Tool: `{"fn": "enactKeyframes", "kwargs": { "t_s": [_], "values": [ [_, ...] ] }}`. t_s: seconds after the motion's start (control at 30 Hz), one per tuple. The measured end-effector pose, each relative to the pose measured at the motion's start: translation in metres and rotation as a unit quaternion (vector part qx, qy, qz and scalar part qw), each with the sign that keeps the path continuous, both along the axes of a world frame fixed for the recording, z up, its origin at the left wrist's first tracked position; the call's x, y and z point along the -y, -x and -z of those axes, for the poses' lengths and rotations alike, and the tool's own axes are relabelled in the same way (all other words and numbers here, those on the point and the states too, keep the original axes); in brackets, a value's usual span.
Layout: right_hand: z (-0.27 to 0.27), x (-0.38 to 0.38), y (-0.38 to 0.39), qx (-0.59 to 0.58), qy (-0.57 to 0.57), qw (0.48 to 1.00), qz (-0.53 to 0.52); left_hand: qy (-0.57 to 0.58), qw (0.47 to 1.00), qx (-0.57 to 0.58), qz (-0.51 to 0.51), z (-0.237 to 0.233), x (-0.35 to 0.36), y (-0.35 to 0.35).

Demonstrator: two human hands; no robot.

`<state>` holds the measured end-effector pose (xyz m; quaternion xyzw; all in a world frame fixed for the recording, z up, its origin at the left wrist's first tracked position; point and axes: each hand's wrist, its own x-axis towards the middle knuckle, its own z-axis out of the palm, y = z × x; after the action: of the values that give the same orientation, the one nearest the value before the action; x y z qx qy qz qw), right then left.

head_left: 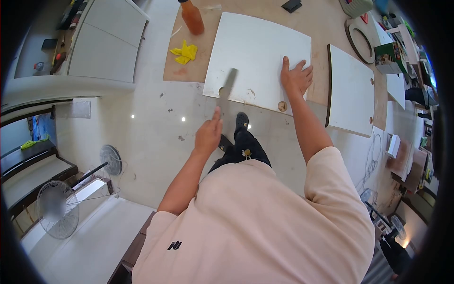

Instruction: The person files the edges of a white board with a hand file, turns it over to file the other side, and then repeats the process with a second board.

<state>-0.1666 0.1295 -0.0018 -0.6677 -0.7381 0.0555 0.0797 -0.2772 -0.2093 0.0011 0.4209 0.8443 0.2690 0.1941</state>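
Note:
My left hand (208, 136) is closed around the near end of a flat metal file (228, 88), which is slightly blurred. The file slants across the near edge of a white panel (260, 52), beside a round notch there. On the panel's right part my right hand (296, 78) lies with its fingers spread, holding nothing. A round hole (282, 106) and worn brown patches show along the panel's near edge.
A second white panel (350, 92) lies to the right on the brown tabletop (319, 75). An orange bottle (192, 19) and a yellow cloth (184, 52) are at the left. Standing fans (57, 208) and a white cabinet (106, 42) line the left side.

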Motion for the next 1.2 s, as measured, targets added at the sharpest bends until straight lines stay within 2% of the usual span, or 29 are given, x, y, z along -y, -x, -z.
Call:
{"fn": "enactKeyframes", "kwargs": {
  "t_s": [0.13,0.23,0.27,0.33,0.37,0.47,0.57,0.6,0.7,0.77,0.83,0.9,1.03,1.2],
  "values": [
    [-0.006,0.02,-0.001,0.046,0.003,0.99,-0.131,0.027,0.999,-0.014,0.041,-0.013,-0.005,-0.002],
    [-0.016,0.061,0.016,0.061,0.029,0.965,-0.252,-0.076,0.996,-0.038,-0.032,0.002,0.033,0.02],
    [-0.019,0.078,0.025,0.068,0.042,0.952,-0.296,-0.068,0.995,-0.038,-0.065,0.004,0.051,0.028],
    [-0.021,0.118,0.044,0.043,0.039,0.915,-0.4,-0.081,0.988,-0.051,-0.12,-0.003,0.081,0.042],
    [-0.026,0.138,0.056,-0.004,0.073,0.894,-0.443,-0.102,0.983,-0.064,-0.139,-0.011,0.093,0.046],
    [-0.028,0.192,0.083,-0.082,0.12,0.832,-0.536,-0.027,0.97,-0.019,-0.241,-0.027,0.122,0.051],
    [-0.019,0.216,0.087,-0.046,0.036,0.712,-0.7,-0.059,0.961,-0.01,-0.27,-0.021,0.148,0.055],
    [-0.03,0.218,0.082,-0.067,0.069,0.712,-0.696,-0.062,0.96,-0.012,-0.272,-0.015,0.158,0.058],
    [-0.046,0.201,0.062,-0.03,0.089,0.819,-0.567,-0.026,0.956,0.076,-0.283,-0.018,0.176,0.064],
    [-0.03,0.179,0.038,-0.032,0.081,0.894,-0.439,-0.044,0.968,0.085,-0.232,-0.018,0.183,0.071],
    [-0.008,0.152,0.015,-0.031,0.046,0.94,-0.337,-0.071,0.984,0.067,-0.148,-0.018,0.182,0.079],
    [-0.019,0.127,0.003,0.052,0.07,0.961,-0.264,-0.102,0.994,0.02,-0.037,-0.017,0.171,0.084],
    [-0.023,0.079,0.0,0.065,0.104,0.981,-0.152,-0.079,0.994,0.006,0.077,-0.014,0.12,0.076],
    [-0.022,0.055,0.002,0.054,0.124,0.984,-0.114,-0.032,0.995,-0.026,0.096,0.01,0.076,0.05]
  ]
}}
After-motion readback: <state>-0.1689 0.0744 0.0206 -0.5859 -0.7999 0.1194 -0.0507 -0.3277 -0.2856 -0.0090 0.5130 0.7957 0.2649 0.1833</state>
